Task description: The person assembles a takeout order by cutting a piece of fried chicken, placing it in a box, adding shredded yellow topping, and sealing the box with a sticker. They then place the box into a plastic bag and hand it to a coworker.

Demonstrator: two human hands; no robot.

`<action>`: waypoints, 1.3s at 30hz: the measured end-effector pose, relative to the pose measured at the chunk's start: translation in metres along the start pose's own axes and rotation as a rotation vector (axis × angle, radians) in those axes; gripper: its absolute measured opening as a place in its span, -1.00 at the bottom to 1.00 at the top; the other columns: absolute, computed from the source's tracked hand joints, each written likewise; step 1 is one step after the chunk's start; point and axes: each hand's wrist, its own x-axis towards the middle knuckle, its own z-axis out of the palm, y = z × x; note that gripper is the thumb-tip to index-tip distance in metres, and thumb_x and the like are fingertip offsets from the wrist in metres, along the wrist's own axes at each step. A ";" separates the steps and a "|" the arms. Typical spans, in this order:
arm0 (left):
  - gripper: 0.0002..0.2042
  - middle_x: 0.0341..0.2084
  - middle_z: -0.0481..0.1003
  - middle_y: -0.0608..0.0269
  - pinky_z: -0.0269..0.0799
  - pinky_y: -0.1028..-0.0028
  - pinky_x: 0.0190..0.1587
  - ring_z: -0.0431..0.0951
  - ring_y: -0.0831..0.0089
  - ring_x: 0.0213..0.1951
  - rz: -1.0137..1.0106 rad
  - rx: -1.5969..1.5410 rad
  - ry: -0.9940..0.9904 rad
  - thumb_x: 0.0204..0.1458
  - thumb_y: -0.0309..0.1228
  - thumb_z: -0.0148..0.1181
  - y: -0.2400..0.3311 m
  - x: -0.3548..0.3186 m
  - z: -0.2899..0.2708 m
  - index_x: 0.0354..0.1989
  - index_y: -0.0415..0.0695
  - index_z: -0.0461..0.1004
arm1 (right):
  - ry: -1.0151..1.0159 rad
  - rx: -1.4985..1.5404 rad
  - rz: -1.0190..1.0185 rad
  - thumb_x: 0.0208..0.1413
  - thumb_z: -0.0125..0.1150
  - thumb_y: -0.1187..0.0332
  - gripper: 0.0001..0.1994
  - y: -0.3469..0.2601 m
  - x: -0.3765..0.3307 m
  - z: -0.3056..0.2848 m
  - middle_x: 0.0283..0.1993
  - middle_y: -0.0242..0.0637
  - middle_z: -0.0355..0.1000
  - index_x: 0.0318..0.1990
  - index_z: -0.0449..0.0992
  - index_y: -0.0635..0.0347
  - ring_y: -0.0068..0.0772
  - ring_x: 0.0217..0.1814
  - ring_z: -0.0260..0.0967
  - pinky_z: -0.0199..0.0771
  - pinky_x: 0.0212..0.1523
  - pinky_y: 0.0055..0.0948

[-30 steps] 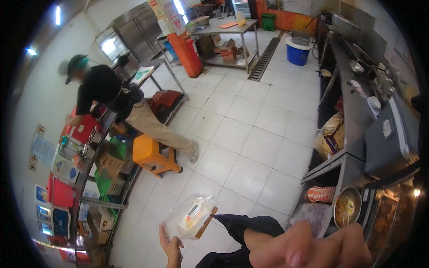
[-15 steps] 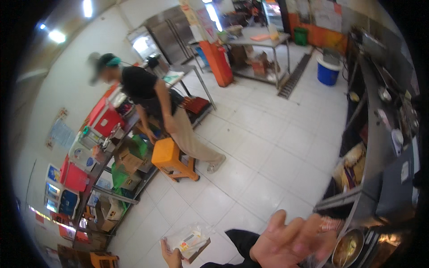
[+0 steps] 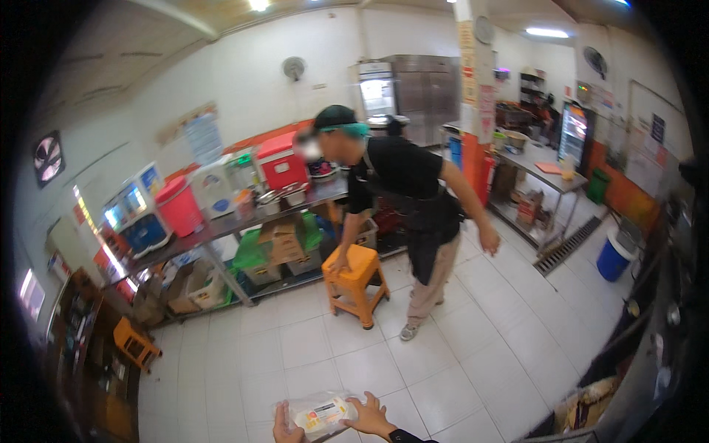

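The package [image 3: 323, 415], pale with a white and orange label and wrapped in clear plastic, lies between the person's two hands at the bottom of the view, above the tiled floor [image 3: 244, 369]; no worktop carries it. The left hand [image 3: 286, 427] is partly closed round its left end. The right hand [image 3: 369, 417] is half open, fingers spread and bent at the right edge; whether it grips or only steadies the film, I cannot tell.

To hold it well, support both ends evenly, label side up, with pressure on the firm body rather than the loose plastic, which could slip or tear. The undersides of the fingers are hidden, so a secure hold from below matters. A co-worker [image 3: 413, 192] bends over an orange stool [image 3: 354, 273] ahead, so leaving room there seems wise.
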 end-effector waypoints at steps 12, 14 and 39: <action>-0.23 0.36 0.18 -0.03 0.20 0.42 0.27 0.31 0.25 0.21 -0.275 -0.147 0.265 -0.14 -0.66 -0.11 -0.102 0.003 -0.115 0.42 -0.25 0.08 | -0.541 0.531 -0.425 0.12 0.16 0.37 -0.46 -0.095 0.162 0.129 -0.21 -0.26 0.57 0.29 0.30 -0.04 -0.38 -0.27 0.53 0.54 -0.24 -0.37; -0.25 0.35 0.18 -0.07 0.12 0.38 0.32 0.31 0.22 0.22 -0.298 -0.014 0.295 -0.12 -0.64 -0.10 -0.113 0.009 -0.128 0.42 -0.26 0.08 | -0.612 0.753 -0.242 0.11 0.25 0.36 -0.40 -0.092 0.195 0.114 -0.23 -0.28 0.55 0.32 0.23 -0.01 -0.46 -0.29 0.51 0.53 -0.28 -0.42; -0.19 0.44 0.04 0.00 0.27 0.58 -0.58 0.36 0.54 -0.57 -0.297 -0.561 0.830 -0.06 -0.65 -0.08 -0.175 0.159 -0.257 0.47 -0.29 -0.17 | -0.885 0.130 -0.841 -0.02 0.36 -0.01 -0.26 -0.416 0.373 0.256 0.03 0.18 0.47 0.21 0.33 0.35 0.15 0.14 0.42 0.40 0.14 -0.01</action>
